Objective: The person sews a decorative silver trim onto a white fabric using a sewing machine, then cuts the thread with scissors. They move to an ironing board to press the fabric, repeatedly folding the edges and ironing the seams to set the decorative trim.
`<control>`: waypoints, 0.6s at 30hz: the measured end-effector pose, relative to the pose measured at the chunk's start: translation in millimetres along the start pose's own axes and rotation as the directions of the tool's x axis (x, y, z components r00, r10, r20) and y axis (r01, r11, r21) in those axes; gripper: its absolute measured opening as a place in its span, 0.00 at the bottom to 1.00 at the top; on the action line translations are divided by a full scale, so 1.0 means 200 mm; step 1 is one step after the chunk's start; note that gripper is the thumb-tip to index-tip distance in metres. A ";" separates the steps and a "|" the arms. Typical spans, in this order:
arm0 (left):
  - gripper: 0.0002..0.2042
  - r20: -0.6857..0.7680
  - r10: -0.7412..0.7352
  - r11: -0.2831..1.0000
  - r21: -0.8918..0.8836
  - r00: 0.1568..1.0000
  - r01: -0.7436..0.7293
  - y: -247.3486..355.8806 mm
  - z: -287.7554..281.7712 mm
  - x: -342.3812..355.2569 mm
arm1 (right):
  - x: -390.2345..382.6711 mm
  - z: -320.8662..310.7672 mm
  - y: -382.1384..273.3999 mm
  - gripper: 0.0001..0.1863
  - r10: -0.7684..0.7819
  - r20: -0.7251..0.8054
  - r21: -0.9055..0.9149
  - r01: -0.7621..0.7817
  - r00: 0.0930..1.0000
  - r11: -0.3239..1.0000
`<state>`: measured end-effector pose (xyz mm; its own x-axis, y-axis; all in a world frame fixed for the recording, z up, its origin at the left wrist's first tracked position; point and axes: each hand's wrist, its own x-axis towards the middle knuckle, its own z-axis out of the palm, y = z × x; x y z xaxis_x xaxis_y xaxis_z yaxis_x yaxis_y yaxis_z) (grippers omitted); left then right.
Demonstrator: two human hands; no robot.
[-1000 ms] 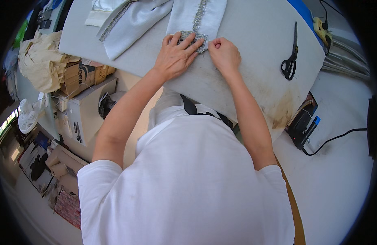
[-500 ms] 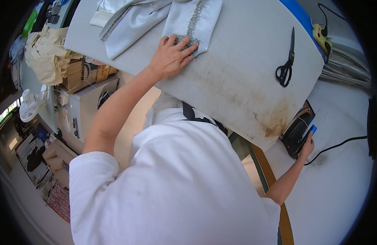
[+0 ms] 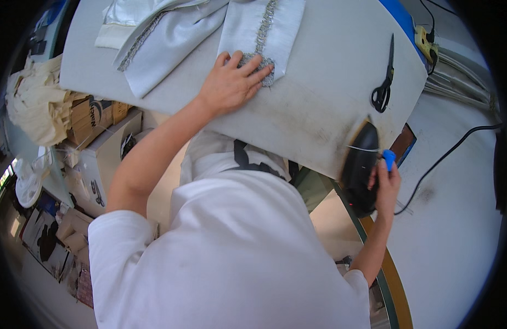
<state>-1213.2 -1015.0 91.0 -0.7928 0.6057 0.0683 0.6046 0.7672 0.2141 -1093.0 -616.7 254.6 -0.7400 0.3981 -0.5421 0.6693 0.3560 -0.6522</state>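
Right hand [image 3: 386,178] grips black iron [image 3: 356,170], long axis 12–6 o'clock; white cloth [image 3: 289,35] lies toward 10–11 o'clock. Left hand [image 3: 232,85], nearer, rests spread on its silver trim [image 3: 268,80].

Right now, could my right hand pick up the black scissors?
Probably not: your right hand is holding the iron. The black scissors themselves lie uncovered on the table, beyond the iron's tip.
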 end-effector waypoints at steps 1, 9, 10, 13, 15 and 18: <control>0.22 -0.016 0.003 1.000 -0.006 1.000 -0.003 0.00 0.01 0.00 | 0.00 0.15 -0.07 0.14 -0.014 0.032 -0.028 0.015 0.999 1.000; 0.22 -0.071 -0.004 0.986 -0.169 0.997 -0.008 -0.05 0.02 -0.01 | -0.04 0.88 -0.50 0.16 -0.093 0.141 -0.291 0.131 0.986 0.948; 0.22 -0.055 0.008 0.978 -0.208 0.998 -0.020 -0.07 0.02 -0.02 | -0.04 0.93 -0.51 0.16 -0.128 0.146 -0.319 0.169 0.981 0.932; 0.21 -0.093 0.028 0.958 -0.281 0.995 -0.053 -0.12 0.02 -0.02 | -0.01 1.02 -0.54 0.17 -0.165 0.156 -0.427 0.217 0.974 0.878; 0.21 -0.115 0.033 0.950 -0.305 0.993 -0.067 -0.14 0.03 -0.03 | 0.00 1.06 -0.54 0.17 -0.182 0.162 -0.457 0.238 0.970 0.857; 0.19 -0.142 0.034 0.937 -0.339 0.989 -0.081 -0.15 0.04 -0.04 | 0.03 1.09 -0.54 0.19 -0.218 0.157 -0.469 0.267 0.963 0.842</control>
<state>-1224.4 -1040.0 76.1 -0.7749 0.5950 0.2134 0.6045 0.5990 0.5251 -1183.6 -836.7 205.8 -0.8693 0.1729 -0.4630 0.3967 0.8028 -0.4452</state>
